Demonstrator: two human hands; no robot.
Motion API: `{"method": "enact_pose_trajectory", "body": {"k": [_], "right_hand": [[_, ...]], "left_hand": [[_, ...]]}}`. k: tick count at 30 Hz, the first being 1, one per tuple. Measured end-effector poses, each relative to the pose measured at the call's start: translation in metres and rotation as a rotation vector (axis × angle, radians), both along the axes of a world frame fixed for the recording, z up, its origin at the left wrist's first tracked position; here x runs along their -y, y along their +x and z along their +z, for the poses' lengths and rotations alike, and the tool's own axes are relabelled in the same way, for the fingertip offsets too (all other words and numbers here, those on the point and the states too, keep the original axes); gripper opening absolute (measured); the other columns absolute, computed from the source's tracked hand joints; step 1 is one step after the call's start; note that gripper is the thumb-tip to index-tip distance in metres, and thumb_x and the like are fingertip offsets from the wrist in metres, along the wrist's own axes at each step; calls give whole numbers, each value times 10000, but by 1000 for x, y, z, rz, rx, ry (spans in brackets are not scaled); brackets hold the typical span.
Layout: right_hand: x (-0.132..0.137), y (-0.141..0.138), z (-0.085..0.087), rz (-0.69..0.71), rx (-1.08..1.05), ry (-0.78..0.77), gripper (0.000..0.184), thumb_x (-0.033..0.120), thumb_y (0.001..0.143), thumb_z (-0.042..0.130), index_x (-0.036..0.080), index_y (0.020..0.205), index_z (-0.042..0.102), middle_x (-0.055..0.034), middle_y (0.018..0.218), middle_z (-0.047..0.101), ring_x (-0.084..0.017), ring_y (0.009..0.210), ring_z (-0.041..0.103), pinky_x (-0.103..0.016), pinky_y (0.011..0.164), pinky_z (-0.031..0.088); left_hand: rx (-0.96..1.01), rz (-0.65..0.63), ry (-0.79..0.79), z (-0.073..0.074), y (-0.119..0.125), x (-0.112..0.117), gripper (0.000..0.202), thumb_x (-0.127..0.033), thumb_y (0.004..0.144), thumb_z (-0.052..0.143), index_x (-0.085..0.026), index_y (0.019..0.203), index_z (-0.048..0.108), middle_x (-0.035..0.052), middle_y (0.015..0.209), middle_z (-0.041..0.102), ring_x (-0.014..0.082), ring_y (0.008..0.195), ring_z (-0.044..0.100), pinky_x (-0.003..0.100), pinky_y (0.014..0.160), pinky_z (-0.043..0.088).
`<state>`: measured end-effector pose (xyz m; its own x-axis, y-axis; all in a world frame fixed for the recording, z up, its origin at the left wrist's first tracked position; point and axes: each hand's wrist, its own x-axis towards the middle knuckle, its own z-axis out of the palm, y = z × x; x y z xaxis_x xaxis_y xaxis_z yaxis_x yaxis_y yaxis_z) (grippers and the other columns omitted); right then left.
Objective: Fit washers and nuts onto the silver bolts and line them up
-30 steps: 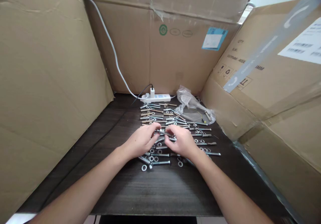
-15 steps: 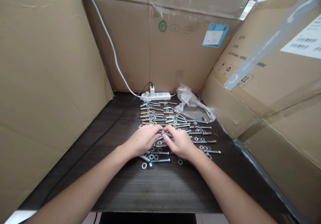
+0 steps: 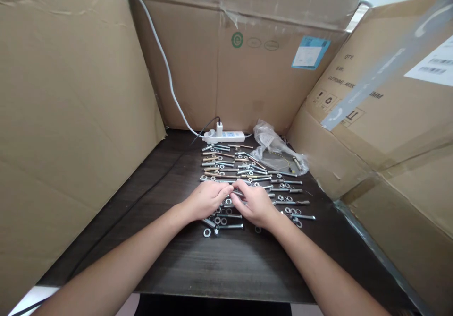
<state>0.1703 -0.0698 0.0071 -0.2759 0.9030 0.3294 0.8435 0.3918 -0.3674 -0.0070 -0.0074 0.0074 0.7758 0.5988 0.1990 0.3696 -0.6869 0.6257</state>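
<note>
My left hand (image 3: 208,200) and my right hand (image 3: 254,204) meet over the middle of the spread hardware. A grey metal bolt (image 3: 238,193) shows between the thumb and fingers of my right hand, which are closed on it. My left thumb and fingers are pinched together at the bolt's left end; what lies inside that pinch is hidden. Around and beneath both hands lie loose bolts (image 3: 231,226), metal sleeves and several washers (image 3: 207,233). A small nut (image 3: 216,231) rests near the front washers.
Rows of bolts, nuts and washers stretch toward a white power strip (image 3: 226,137) at the back. A clear plastic bag (image 3: 271,141) lies behind them on the right. Cardboard boxes (image 3: 226,80) wall the dark table (image 3: 212,269), and a black cable (image 3: 141,195) crosses its left side.
The camera view has shifted slightly, moving the scene a little to the right. My left thumb now covers the metal end that showed between my hands before.
</note>
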Motion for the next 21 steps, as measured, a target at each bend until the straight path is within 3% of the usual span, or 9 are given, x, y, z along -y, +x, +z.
{"method": "enact_pose_trajectory", "body": {"k": [4, 7, 13, 21], "right_hand": [[-1, 0, -3, -7, -29, 27, 198, 319, 865, 467, 192, 974, 575, 19, 597, 611, -128, 500, 550, -223, 539, 325], [-3, 2, -4, -15, -71, 28, 210, 324, 864, 472, 187, 990, 570, 12, 621, 619, -126, 502, 545, -225, 543, 341], [-2, 5, -4, 12, -236, -66, 178, 302, 870, 478, 196, 1002, 531, 19, 667, 620, -109, 515, 533, -208, 527, 361], [1, 1, -2, 54, -192, -91, 166, 313, 874, 470, 208, 982, 540, 28, 620, 586, -116, 501, 503, -217, 544, 372]], "left_hand": [[69, 74, 14, 4, -1, 3, 287, -336, 964, 307, -180, 843, 515, -10, 759, 564, 129, 689, 512, 238, 660, 367], [127, 54, -16, 7, -3, 6, 157, -274, 930, 375, -192, 983, 498, -2, 856, 581, 130, 739, 525, 239, 689, 390], [86, 1, -27, 8, -2, 8, 186, -273, 932, 370, -203, 1067, 478, 14, 950, 589, 144, 811, 536, 259, 741, 407], [-6, 14, 17, 3, -1, 5, 388, -373, 976, 240, -178, 722, 459, -13, 668, 507, 126, 625, 470, 245, 621, 352]]}}
